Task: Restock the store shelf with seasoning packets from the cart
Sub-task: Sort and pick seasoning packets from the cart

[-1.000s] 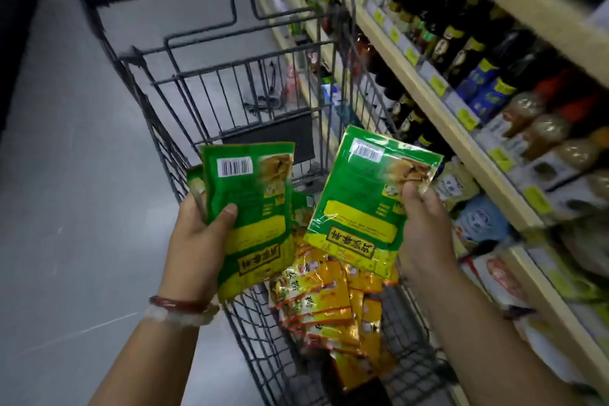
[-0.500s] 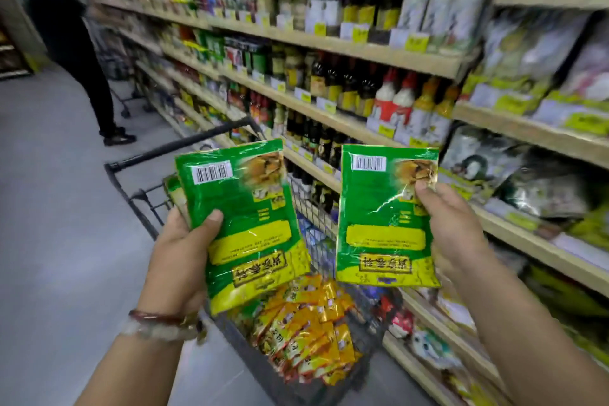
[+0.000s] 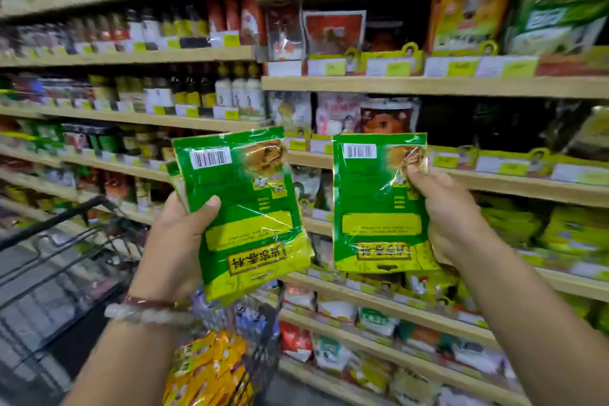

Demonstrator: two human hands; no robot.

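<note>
Fingers of left hand wrap a small stack of green seasoning packets, thumb over the front. Right hand pinches one green packet at its upper right corner, thumb on top. Both held upright, long axis vertical, print upside down, side by side and apart, in front of the shelf. Shelf lies straight ahead beyond the packets; right hand looks nearer the packet bays, so likely goes first. Cart sits lower left with yellow packets inside.
</note>
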